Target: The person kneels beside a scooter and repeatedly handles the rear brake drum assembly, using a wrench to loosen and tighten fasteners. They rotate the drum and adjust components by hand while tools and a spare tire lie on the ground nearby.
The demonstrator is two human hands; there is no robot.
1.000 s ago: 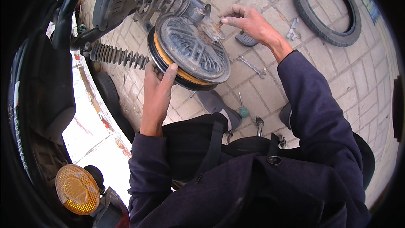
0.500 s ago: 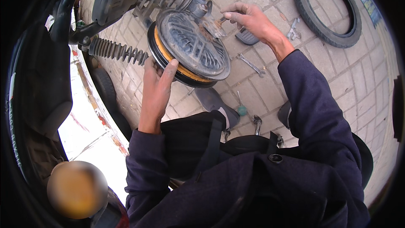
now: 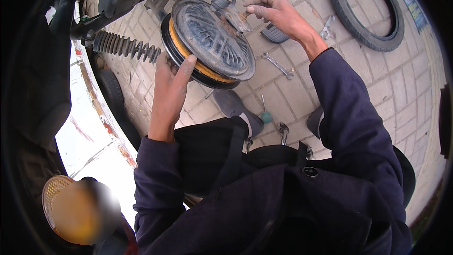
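A bare wheel with a black rim, a yellow inner ring and a dusty dark hub cover is held tilted by the scooter's rear shock absorbers. My left hand grips the rim's near left edge, thumb on top and fingers partly hidden beneath. Beyond the hub, my right hand has thumb and forefinger pinched together beside a rusty bracket at the axle. Whatever lies between those fingertips is too small to make out. One coil shock absorber is left of the wheel.
A loose tyre lies on the paving at far right. Wrenches, a black pedal-like piece and a green-handled screwdriver are on the ground near my shoes. Another person is at lower left.
The whole view has shifted slightly, with the wheel and both hands now a little higher and further left. Both hands keep nearly the same places on the wheel. The other person's head has turned.
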